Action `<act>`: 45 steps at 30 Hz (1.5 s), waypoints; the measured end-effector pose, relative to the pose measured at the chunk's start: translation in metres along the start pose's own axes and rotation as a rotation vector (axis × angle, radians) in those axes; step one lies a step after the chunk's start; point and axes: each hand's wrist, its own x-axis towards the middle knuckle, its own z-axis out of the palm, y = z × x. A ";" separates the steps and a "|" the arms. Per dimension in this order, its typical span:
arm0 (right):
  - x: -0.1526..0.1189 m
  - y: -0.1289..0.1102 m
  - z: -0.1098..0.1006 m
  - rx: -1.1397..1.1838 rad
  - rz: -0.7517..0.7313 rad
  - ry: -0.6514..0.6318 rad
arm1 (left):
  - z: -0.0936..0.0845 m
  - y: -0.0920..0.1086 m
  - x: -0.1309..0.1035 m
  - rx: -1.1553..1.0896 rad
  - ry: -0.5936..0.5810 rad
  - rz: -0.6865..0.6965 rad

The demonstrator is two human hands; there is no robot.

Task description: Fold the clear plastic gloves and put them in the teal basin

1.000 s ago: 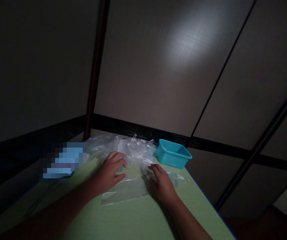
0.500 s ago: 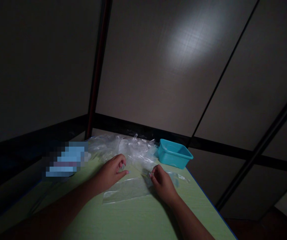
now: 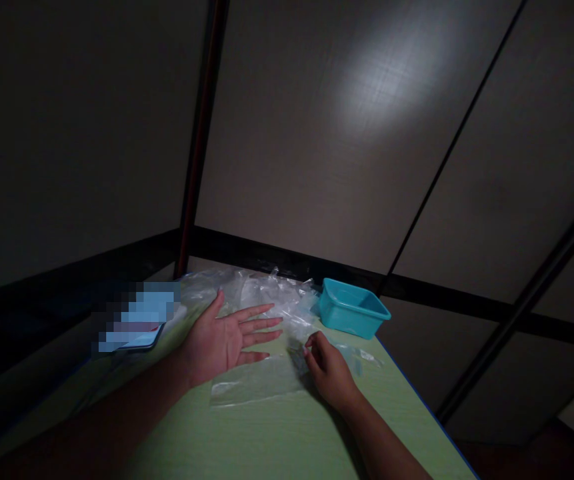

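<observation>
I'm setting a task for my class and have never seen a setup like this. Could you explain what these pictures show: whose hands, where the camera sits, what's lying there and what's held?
There is no machine here: a person works with two bare hands. One camera, worn on the head, looks forward and down.

The left hand is open, palm showing, fingers spread, and holds nothing. The right hand has curled fingers beside a flat piece of clear plastic; whether it pinches anything is too dim to tell.

On the green table there is also a heap of crumpled clear plastic at the far end, with a turquoise container to its right. The flat object at the left is mostly hidden by pixelation.
</observation>
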 end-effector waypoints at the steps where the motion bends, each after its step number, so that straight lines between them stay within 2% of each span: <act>1: 0.000 0.000 0.000 0.000 0.000 0.000 | 0.000 0.000 0.000 -0.009 -0.014 0.001; 5: 0.000 -0.002 -0.001 0.001 -0.004 0.010 | 0.000 -0.001 0.000 -0.026 -0.017 0.010; 13: -0.001 -0.003 -0.002 -0.023 0.004 0.015 | 0.001 -0.001 -0.001 -0.032 0.122 0.056; 19: -0.001 -0.003 -0.002 -0.040 0.015 -0.010 | -0.001 0.001 -0.002 -0.060 0.108 0.101; 24: -0.001 -0.002 -0.002 -0.030 0.009 0.005 | -0.009 0.001 0.001 -0.105 0.145 0.146; 30: -0.001 -0.003 -0.002 -0.048 0.019 0.001 | -0.015 0.002 0.001 -0.123 0.200 0.119; 39: -0.001 -0.004 -0.004 -0.070 0.018 -0.016 | -0.017 0.001 0.003 -0.101 0.261 0.121; 45: -0.001 -0.004 -0.003 -0.077 0.019 -0.026 | -0.014 0.001 0.001 -0.060 0.229 0.139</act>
